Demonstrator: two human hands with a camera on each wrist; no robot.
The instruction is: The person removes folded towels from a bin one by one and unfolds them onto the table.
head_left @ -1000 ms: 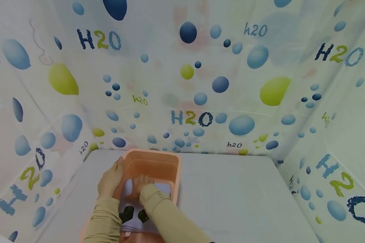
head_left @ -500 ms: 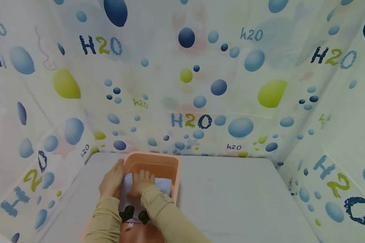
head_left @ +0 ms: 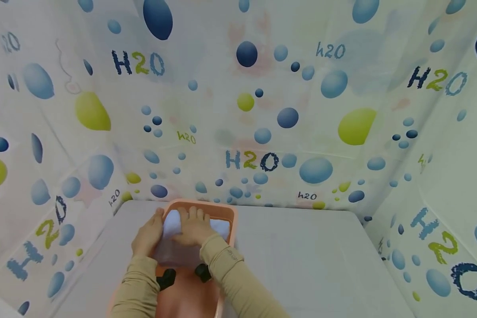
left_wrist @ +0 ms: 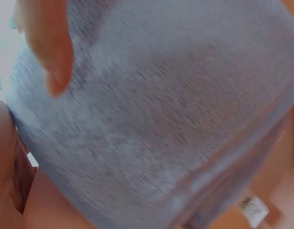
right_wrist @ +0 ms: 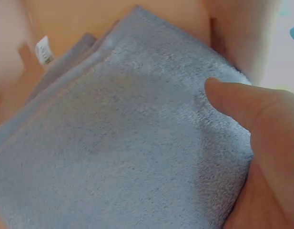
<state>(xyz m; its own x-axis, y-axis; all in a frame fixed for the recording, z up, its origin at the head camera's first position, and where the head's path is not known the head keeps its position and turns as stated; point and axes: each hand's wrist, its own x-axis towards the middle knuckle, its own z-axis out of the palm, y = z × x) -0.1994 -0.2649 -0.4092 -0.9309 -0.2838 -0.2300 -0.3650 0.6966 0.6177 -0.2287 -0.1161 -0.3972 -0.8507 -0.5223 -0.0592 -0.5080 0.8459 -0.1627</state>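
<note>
A folded, pale lavender-grey towel (head_left: pixel 175 254) is at the far end of the peach plastic bin (head_left: pixel 200 203). My right hand (head_left: pixel 192 227) rests on it, fingers straight and spread, pointing away from me. The right wrist view shows the thumb (right_wrist: pixel 242 102) lying over the towel (right_wrist: pixel 113 143), whose layered edge faces upper left. Against the bin's left side lies my left hand (head_left: pixel 148 234), its visible digits fairly straight. Its inner side is hidden in the head view. A white tag (left_wrist: pixel 254 210) shows beyond the towel's fold in the left wrist view.
The bin stands on the left part of a white-topped table (head_left: pixel 298 256). A curtain (head_left: pixel 210 106) printed with bubbles and "H2O" encloses the back and both sides. Dark wrist-worn pieces (head_left: pixel 166 279) show beneath the sleeves (head_left: pixel 238 274).
My right hand and the towel have moved toward the bin's far end, exposing more of the near bin floor. My left hand stays at the bin's left side.
</note>
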